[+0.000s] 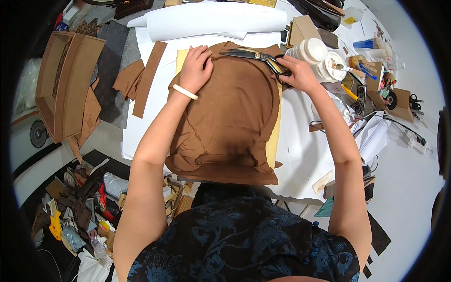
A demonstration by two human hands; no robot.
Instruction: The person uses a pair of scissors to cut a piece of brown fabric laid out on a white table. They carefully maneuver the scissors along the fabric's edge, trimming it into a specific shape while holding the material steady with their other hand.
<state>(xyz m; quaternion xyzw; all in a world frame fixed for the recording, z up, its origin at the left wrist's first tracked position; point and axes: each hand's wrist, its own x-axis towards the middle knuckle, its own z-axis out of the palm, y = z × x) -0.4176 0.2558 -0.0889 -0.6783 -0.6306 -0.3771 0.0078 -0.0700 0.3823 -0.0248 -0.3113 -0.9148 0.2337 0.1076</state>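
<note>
A large piece of brown leather (221, 113) lies wrinkled across a pale yellow board (273, 136), its upper outline rounded and its near edge hanging toward my body. In my right hand (298, 74) are the handles of black scissors (256, 55); the blades point left and lie over the leather's far edge. My left hand (195, 70), with a white bangle at the wrist, rests on the leather's upper left edge near the blade tips. Its fingers are slightly bent and apart, and I see nothing held in them.
A white paper roll (216, 22) lies behind the leather. White tubs (312, 50), brushes (369, 66) and a box (399, 103) crowd the right side. Brown leather strips (149, 80) and a cardboard tray (77, 89) are at left, above a bin of scraps (77, 211).
</note>
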